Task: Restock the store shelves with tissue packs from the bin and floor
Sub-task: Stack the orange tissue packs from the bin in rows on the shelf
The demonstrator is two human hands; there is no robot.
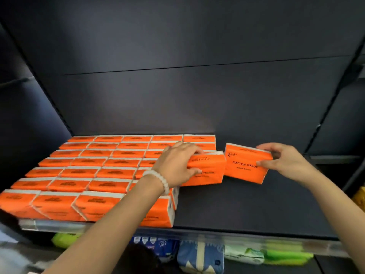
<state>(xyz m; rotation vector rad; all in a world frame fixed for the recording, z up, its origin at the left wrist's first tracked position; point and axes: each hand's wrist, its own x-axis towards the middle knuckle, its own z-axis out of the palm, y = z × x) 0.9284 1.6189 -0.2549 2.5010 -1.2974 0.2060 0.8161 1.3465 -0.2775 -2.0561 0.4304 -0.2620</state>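
Nearest to me, below the front rail (256, 239) of the shelf, packs in green, blue and white wrappers (201, 256) are sitting on a lower level, blurred. Above them the dark shelf board (246, 206) is lying bare on its right half, while rows of orange tissue packs (83, 173) are standing upright across its left half, running from the front edge to the back. At the right end of those rows the person's left hand (175, 165), a pale bead bracelet (158, 179) on the wrist, is gripping one orange pack (209, 171), fingers over its top and thumb on its face, touching its neighbours. Just beside it the right hand (284, 161) is pinching a second pack (245, 165), printed COTTON TISSUE, by its right end, standing on the board. Behind everything the dark back panel (187, 91) is rising, with dark side uprights (325, 107) framing it.
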